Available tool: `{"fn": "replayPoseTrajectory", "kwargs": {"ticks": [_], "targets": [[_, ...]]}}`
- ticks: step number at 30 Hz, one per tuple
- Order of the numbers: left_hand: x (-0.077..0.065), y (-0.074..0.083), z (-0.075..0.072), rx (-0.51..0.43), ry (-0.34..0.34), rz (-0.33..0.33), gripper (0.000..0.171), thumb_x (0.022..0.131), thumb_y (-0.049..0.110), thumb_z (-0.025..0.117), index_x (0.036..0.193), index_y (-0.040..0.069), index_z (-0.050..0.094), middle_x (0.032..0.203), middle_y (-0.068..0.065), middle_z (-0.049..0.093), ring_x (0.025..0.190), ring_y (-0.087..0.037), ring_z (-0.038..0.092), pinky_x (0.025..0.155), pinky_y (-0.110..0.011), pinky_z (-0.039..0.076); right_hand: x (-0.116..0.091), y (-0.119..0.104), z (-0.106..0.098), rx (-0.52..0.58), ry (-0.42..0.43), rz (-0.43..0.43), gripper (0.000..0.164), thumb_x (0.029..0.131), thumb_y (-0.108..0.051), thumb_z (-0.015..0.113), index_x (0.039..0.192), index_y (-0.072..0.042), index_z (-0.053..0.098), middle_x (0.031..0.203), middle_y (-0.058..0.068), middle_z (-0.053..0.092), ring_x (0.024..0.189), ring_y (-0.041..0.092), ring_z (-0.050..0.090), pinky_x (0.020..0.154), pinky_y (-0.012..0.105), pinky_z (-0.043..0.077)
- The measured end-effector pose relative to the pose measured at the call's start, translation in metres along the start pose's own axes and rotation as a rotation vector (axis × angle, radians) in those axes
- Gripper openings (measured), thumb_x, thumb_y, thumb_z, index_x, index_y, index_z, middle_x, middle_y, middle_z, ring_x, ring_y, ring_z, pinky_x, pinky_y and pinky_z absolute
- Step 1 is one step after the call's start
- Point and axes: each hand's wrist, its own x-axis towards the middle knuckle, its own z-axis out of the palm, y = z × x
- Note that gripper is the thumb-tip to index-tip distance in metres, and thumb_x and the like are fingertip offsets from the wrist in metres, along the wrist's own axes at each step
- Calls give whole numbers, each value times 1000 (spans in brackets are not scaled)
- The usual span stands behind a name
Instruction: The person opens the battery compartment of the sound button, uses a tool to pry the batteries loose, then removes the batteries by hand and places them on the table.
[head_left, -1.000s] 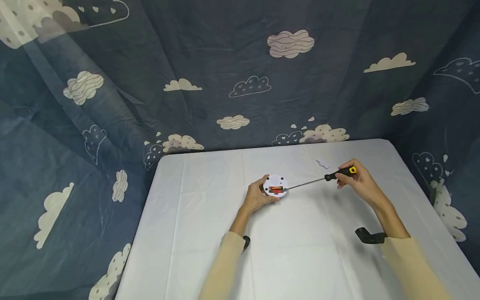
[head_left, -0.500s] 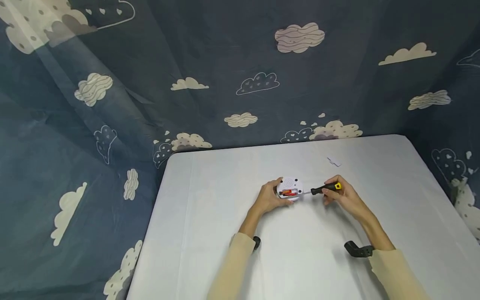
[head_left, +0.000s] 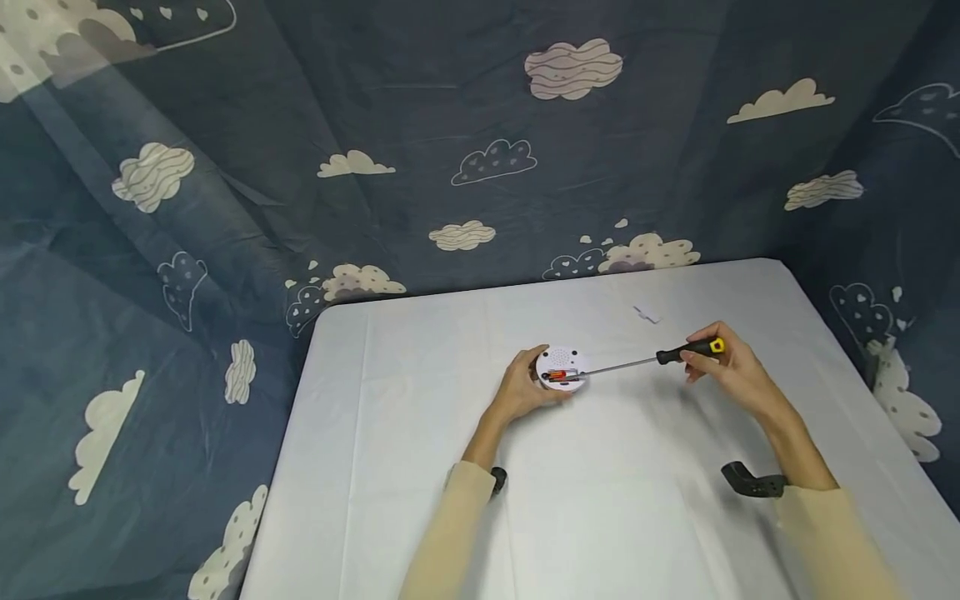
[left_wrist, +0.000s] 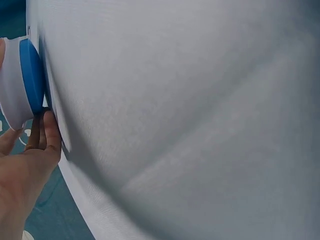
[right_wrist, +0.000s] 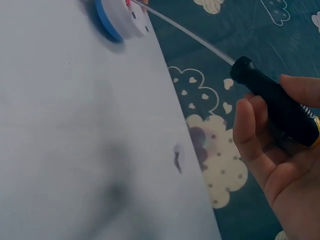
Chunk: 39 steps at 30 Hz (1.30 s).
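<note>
My left hand (head_left: 519, 385) grips a round white device (head_left: 573, 360) by its side, fingers and thumb around the rim. Its face, with small speaker holes and black dots, is up in the head view; the left wrist view shows a blue side (left_wrist: 32, 75) close to the tabletop. Red batteries (head_left: 557, 375) show in its uncovered compartment. In my right hand (head_left: 738, 371) is a screwdriver (head_left: 675, 354) with a black and yellow handle, held between thumb and fingers. Its long metal shaft (right_wrist: 192, 37) reaches left, the tip overlapping the compartment's right end in the head view.
A small white cover piece (head_left: 645, 314) lies on the white-clothed table (head_left: 420, 450), beyond the screwdriver. Dark cloud-print fabric (head_left: 420, 100) hangs behind the table and along both sides.
The screwdriver moved left over the device's compartment, then back right. The batteries, flat in the compartment earlier, now look shifted and tilted. The left hand keeps its hold; the head view shifted.
</note>
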Motion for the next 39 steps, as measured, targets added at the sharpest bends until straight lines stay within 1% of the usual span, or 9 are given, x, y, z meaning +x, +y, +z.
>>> {"fn": "replayPoseTrajectory", "kwargs": {"ticks": [3, 7, 12, 16, 20, 23, 27, 33, 39], "targets": [[0, 0, 0, -17, 1, 9, 90, 71, 24, 97, 148, 9, 54, 125, -10, 60, 104, -12, 56, 93, -23, 52, 0, -4, -5, -41, 16, 4, 32, 101, -5, 64, 126, 5, 46, 89, -12, 66, 69, 14, 70, 74, 16, 55], [0, 0, 0, -39, 1, 16, 87, 71, 23, 97, 146, 10, 55, 131, -8, 60, 107, -10, 55, 94, -21, 51, -2, -6, -9, -83, 25, 8, 33, 102, -6, 63, 127, 6, 46, 89, -11, 65, 69, 14, 70, 75, 13, 51], [1, 2, 0, -56, -5, 1, 87, 71, 23, 97, 146, 11, 55, 137, -8, 63, 112, -12, 58, 96, -22, 51, -2, -8, -14, -114, 28, 19, 34, 102, -5, 62, 129, 6, 46, 90, -10, 64, 69, 13, 69, 75, 12, 50], [-1, 3, 0, -40, -1, -27, 89, 70, 25, 98, 147, 14, 55, 134, -8, 65, 108, -11, 55, 93, -23, 49, -2, -9, -16, -136, 21, 35, 34, 103, -7, 62, 130, 6, 46, 89, -11, 64, 69, 13, 69, 75, 12, 49], [-1, 4, -1, -28, 4, -24, 91, 69, 26, 98, 148, 15, 55, 133, -8, 66, 106, -12, 52, 91, -24, 47, -2, -13, -16, -153, 14, 28, 33, 102, -7, 62, 129, 6, 46, 87, -9, 63, 68, 14, 68, 73, 14, 50], [-1, 4, 0, -32, 8, -14, 92, 68, 25, 99, 148, 14, 55, 135, -7, 67, 107, -13, 53, 94, -26, 47, -3, -21, -15, -175, 10, 13, 32, 102, -6, 63, 127, 6, 47, 89, 3, 64, 67, 16, 67, 70, 17, 52], [-1, 4, 1, -28, 7, -7, 93, 67, 24, 99, 148, 14, 54, 138, -8, 65, 116, -18, 56, 101, -29, 49, -2, -36, -12, -224, -1, 18, 33, 102, -10, 65, 126, 6, 49, 100, 19, 63, 69, 16, 67, 68, 22, 55], [-2, 4, 3, 10, -3, 23, 97, 68, 24, 99, 152, 16, 51, 143, -12, 62, 129, -25, 58, 112, -38, 46, 0, -58, -7, -279, -25, 25, 35, 100, -15, 67, 125, 3, 50, 108, 22, 65, 73, 16, 69, 68, 24, 55], [-2, 3, 2, 6, -6, 37, 100, 68, 21, 99, 155, 15, 50, 149, -11, 60, 136, -25, 56, 116, -37, 44, 1, -59, -5, -265, -21, -26, 35, 98, -11, 71, 121, 4, 49, 106, 24, 65, 69, 13, 67, 65, 24, 56]]}}
